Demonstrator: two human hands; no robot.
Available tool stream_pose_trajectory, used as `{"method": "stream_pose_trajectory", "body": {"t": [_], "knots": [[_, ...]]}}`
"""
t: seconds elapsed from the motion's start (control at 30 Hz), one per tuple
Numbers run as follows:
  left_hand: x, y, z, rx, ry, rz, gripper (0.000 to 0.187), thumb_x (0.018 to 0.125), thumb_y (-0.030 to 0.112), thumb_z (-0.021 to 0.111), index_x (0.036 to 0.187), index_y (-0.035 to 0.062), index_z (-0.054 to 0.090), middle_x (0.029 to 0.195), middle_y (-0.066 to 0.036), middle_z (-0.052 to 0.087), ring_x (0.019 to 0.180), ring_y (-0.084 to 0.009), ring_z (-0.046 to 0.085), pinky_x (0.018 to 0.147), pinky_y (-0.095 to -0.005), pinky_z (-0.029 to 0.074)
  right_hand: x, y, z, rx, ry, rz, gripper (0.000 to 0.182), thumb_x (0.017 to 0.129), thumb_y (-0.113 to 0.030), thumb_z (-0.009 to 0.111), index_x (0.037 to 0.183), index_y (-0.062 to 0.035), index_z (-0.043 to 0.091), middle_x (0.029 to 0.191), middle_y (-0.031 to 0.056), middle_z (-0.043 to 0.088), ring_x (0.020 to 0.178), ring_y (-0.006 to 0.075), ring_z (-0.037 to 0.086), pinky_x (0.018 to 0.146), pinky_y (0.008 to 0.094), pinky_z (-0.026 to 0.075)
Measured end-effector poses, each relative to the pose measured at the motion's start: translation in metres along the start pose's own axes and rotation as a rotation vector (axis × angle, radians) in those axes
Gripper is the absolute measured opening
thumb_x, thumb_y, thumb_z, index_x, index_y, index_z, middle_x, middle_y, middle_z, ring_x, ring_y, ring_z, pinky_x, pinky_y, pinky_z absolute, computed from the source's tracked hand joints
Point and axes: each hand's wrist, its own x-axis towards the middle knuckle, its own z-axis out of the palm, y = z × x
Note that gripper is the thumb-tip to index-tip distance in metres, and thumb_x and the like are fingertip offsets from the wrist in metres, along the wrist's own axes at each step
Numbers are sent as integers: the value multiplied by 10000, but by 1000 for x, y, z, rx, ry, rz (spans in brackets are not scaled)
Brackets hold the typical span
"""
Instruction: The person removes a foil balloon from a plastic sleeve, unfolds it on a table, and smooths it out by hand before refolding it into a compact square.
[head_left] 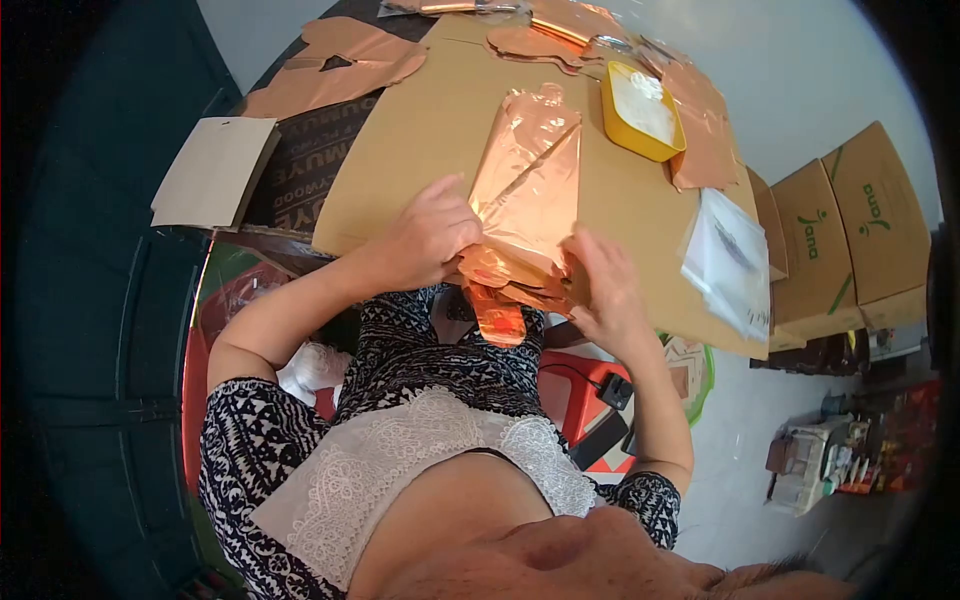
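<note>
A copper-coloured, flat foil balloon (pixel 530 180), folded into a long panel, lies at the near edge of the cardboard sheet. Crumpled layers and a rounded tab of it hang over the edge towards my lap. My left hand (pixel 440 232) has its fingers curled on the foil's left edge. On the right edge, my right hand (pixel 605 290) holds the foil between its fingers and thumb, the thumb low by the crumpled layers. Some fingertips are hidden by the foil.
Beyond the foil stands a yellow tub (pixel 665 152) of white powder. More flat copper foil (pixel 370 55) lies at the far left and far right. Clear plastic sleeves (pixel 725 265) overhang the right edge. Cardboard boxes (pixel 875 215) stand at right; a pale card box (pixel 210 170) sits left.
</note>
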Motion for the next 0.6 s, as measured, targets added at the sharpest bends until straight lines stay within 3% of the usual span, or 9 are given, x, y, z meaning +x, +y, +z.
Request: {"method": "stream_pose_trajectory", "body": {"t": [0.2, 0.37, 0.5, 0.6], "knots": [[-11, 15, -6, -21, 36, -75, 315, 643, -27, 713, 885, 74, 538, 860, -48, 620, 898, -254, 617, 1060, -533, 359, -13, -1, 4, -269, 111, -3, 648, 626, -70, 741, 1238, -20, 532, 1086, 150, 561, 1079, 359, 525, 913, 463, 389], [-16, 22, -8, -51, 36, -91, 383, 597, -77, 709, 904, 72, 537, 916, -61, 646, 922, -261, 623, 1035, -538, 376, -9, -1, 11, -198, 17, -114, 594, 616, -85, 747, 1174, -26, 551, 1139, 150, 557, 1094, 353, 526, 913, 452, 387], [-17, 27, -12, -109, 49, -95, 382, 597, -87, 694, 908, 61, 529, 930, -89, 653, 898, -278, 629, 947, -486, 436, -2, -14, 1, 26, -36, -48, 625, 569, -85, 777, 1150, -29, 553, 1168, 149, 557, 1117, 349, 523, 923, 446, 386], [-19, 29, -11, -176, 102, -90, 379, 606, -93, 683, 923, 49, 531, 916, -105, 655, 848, -294, 636, 826, -436, 482, -3, -20, 0, 3, -36, 1, 664, 536, -84, 793, 1153, -31, 550, 1183, 144, 554, 1129, 342, 520, 930, 444, 386]]}}
